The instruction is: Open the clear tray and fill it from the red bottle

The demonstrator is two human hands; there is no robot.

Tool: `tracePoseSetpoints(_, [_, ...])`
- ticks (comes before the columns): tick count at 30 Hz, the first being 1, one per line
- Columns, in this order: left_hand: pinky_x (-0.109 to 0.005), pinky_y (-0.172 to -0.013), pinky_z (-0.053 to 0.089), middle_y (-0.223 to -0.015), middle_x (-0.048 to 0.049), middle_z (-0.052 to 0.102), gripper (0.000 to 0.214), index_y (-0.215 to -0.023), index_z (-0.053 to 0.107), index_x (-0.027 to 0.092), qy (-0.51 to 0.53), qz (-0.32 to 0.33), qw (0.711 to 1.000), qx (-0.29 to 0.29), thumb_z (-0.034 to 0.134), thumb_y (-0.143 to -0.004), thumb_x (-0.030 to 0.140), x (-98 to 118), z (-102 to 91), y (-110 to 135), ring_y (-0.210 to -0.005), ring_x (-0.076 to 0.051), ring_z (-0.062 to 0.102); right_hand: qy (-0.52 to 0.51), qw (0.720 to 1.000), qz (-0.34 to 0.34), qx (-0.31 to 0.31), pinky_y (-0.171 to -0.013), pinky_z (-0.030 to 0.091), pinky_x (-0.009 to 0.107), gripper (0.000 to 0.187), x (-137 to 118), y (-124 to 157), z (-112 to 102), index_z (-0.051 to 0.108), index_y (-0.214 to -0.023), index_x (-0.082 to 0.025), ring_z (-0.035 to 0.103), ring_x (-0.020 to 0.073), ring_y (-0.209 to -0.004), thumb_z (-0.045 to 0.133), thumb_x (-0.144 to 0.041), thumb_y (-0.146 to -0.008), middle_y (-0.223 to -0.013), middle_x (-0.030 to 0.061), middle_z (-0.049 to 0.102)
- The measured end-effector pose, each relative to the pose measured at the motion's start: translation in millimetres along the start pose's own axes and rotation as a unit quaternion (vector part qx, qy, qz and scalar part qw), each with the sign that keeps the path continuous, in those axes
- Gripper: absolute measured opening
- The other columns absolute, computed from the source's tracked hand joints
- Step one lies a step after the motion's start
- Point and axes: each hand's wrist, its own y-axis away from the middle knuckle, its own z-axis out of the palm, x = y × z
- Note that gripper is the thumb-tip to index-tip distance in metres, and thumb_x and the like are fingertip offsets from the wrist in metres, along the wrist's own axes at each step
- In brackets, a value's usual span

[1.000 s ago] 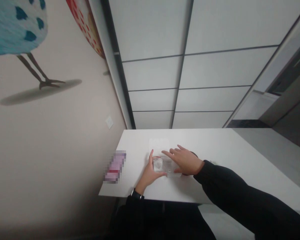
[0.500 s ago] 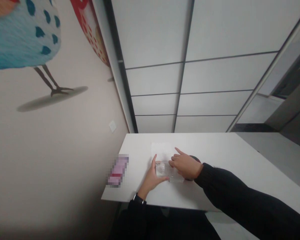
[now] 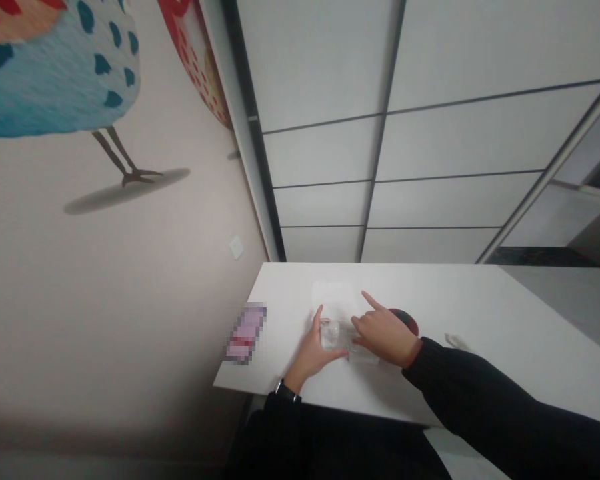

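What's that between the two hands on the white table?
A small clear container lies between the left hand and the right hand, and both touch it. The head view shows it.

White table [image 3: 480, 300], rectangular, its left edge close to the wall. Directly on it:
- Clear packet [image 3: 336, 335], lying flat, centre-left and towards the front edge.
- White sheet [image 3: 336, 293], flat, just behind the packet.
- Dark red round item [image 3: 410, 320], right of the packet, partly hidden.
- Blurred pink-and-red item [image 3: 247, 331], at the left edge, well apart.
- Small pale scrap [image 3: 453, 341], further right, too small to identify.
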Motion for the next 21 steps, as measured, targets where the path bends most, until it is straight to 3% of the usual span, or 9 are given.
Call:
tracePoseSetpoints(3, [-0.052, -0.119, 0.038, -0.142, -0.0128, 0.058, 0.131, -0.168, 0.014, 0.028, 0.002, -0.003, 1.000, 0.000, 0.097, -0.067, 0.026, 1.5, -0.4, 1.3, -0.132, -0.032, 0.058, -0.005, 1.000, -0.011, 0.009, -0.126, 0.025, 0.057, 0.023, -1.4, 0.2, 0.5, 0.073, -0.110, -0.010, 0.076, 0.0314, -0.097, 0.070, -0.021, -0.089, -0.099, 0.0141, 0.079])
tracePoseSetpoints(6, [-0.053, -0.120, 0.037, -0.143, -0.0126, 0.057, 0.127, -0.167, 0.014, 0.029, 0.002, -0.004, 1.000, -0.002, 0.095, -0.070, 0.025, 3.6, -1.2, 2.6, -0.132, -0.032, 0.057, -0.004, 1.000, -0.013, 0.013, -0.128, 0.022, 0.054, 0.016, -2.0, -1.6, 0.4, 0.074, -0.102, -0.013, 0.076, 0.0282, -0.093, 0.065, -0.011, -0.090, -0.094, 0.0115, 0.079])
tracePoseSetpoints(9, [-0.055, -0.121, 0.036, -0.144, -0.0126, 0.056, 0.124, -0.167, 0.013, 0.029, -0.003, -0.004, 1.000, -0.004, 0.093, -0.072, 0.026, 4.8, -1.9, 2.8, -0.133, -0.033, 0.056, -0.009, 1.000, 0.009, 0.020, -0.128, 0.022, 0.055, 0.017, -1.1, -2.8, 2.4, 0.074, -0.098, -0.013, 0.076, 0.0274, -0.086, 0.060, -0.021, -0.098, -0.085, 0.0108, 0.078])
tracePoseSetpoints(11, [-0.055, -0.121, 0.035, -0.143, -0.0121, 0.057, 0.124, -0.167, 0.012, 0.029, -0.007, -0.003, 1.000, -0.006, 0.092, -0.072, 0.026, 4.7, -2.1, 2.6, -0.133, -0.033, 0.056, -0.019, 0.999, 0.012, 0.025, -0.128, 0.024, 0.055, 0.018, 0.2, -1.8, 4.7, 0.073, -0.103, -0.013, 0.076, 0.0283, -0.091, 0.067, -0.027, -0.094, -0.092, 0.0111, 0.078])
tracePoseSetpoints(14, [-0.054, -0.122, 0.034, -0.142, -0.0117, 0.057, 0.124, -0.167, 0.010, 0.028, -0.011, -0.002, 1.000, -0.009, 0.091, -0.073, 0.025, 3.8, -2.2, 2.1, -0.133, -0.032, 0.056, -0.032, 0.999, 0.006, 0.019, -0.128, 0.025, 0.053, 0.022, 2.4, 0.7, 8.4, 0.073, -0.106, -0.013, 0.075, 0.0282, -0.097, 0.074, -0.019, -0.085, -0.099, 0.0104, 0.077])
tracePoseSetpoints(18, [-0.053, -0.122, 0.033, -0.143, -0.0121, 0.056, 0.124, -0.167, 0.010, 0.027, -0.014, -0.006, 1.000, -0.009, 0.092, -0.073, 0.027, 2.7, -2.3, 2.3, -0.134, -0.032, 0.055, -0.040, 0.999, 0.020, 0.007, -0.129, 0.026, 0.054, 0.019, 4.6, 3.1, 8.5, 0.075, -0.101, -0.010, 0.076, 0.0300, -0.094, 0.069, -0.027, -0.095, -0.092, 0.0134, 0.078])
tracePoseSetpoints(21, [-0.054, -0.122, 0.034, -0.143, -0.0114, 0.056, 0.123, -0.167, 0.010, 0.028, -0.016, -0.008, 1.000, -0.008, 0.091, -0.074, 0.026, 2.9, -2.7, 3.3, -0.135, -0.032, 0.054, -0.051, 0.998, 0.019, 0.009, -0.127, 0.030, 0.054, 0.022, 4.6, 6.2, 3.1, 0.074, -0.108, -0.012, 0.075, 0.0298, -0.100, 0.072, -0.026, -0.092, -0.099, 0.0123, 0.078])
